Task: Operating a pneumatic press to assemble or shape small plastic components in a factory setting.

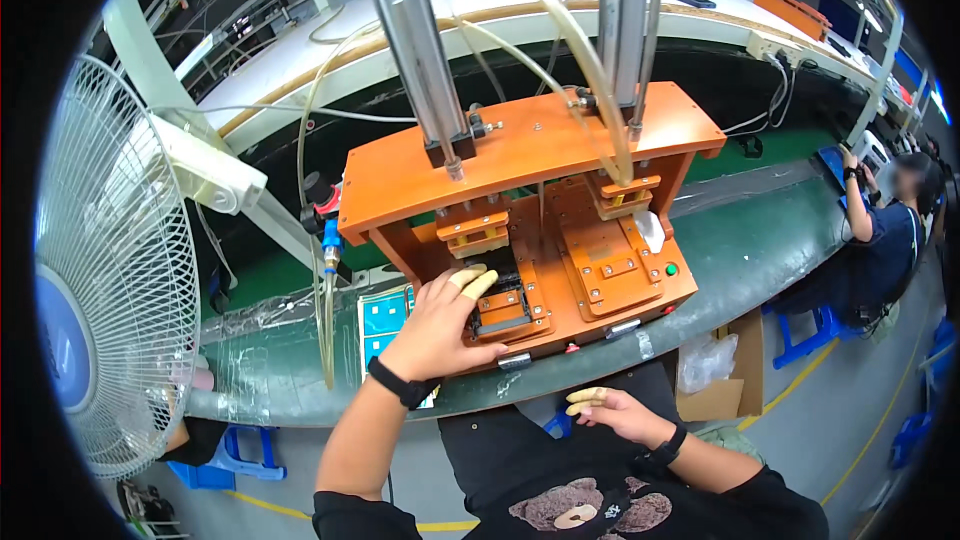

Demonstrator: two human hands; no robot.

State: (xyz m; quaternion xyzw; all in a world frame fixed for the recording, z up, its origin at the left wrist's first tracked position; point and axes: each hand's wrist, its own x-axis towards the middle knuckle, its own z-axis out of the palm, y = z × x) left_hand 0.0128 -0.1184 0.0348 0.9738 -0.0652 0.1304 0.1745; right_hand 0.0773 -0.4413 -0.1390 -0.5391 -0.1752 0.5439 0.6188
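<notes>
An orange two-station press point(530, 155) with two upright metal cylinders stands on the bench in front of me. My left hand point(440, 320) rests at its left station, with yellow finger cots on the fingertips. Its fingers and thumb are spread, touching the left side of a black rectangular frame point(515, 321) on the orange fixture. Part of that frame is hidden under the fingers. My right hand point(622, 414) hovers before the bench edge, also wearing yellow finger cots. Its fingers are loosely stretched to the left, and nothing shows in them.
A large fan point(115, 270) stands at the left. By the press lie a blue-and-white sheet point(383, 315) and an air regulator point(325, 200) with hoses. The right station point(615, 270) has a green button point(672, 269) beside it. Below is a cardboard box point(715, 395); a person sits far right.
</notes>
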